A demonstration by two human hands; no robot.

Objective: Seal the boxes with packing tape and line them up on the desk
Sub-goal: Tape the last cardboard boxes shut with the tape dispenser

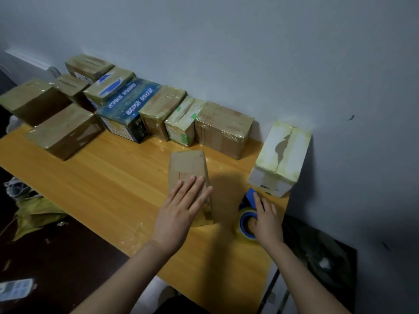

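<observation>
A small brown cardboard box (188, 168) lies on the wooden desk (108, 184) in front of me. My left hand (181, 209) rests flat on its near end, fingers straight. To its right a roll of clear packing tape on a blue dispenser (246, 219) lies on the desk. My right hand (266, 219) lies over the dispenser with fingers extended, touching it. A white box with a torn top (280, 155) stands at the desk's right end against the wall. Several taped boxes (223, 128) stand in a row along the wall.
More taped boxes (65, 130) sit in a second row at the desk's far left. The blue starry box (127, 109) is in the wall row. Left of the desk, yellow-green wrapping (36, 214) lies on the dark floor. A dark bag (317, 257) sits right of the desk.
</observation>
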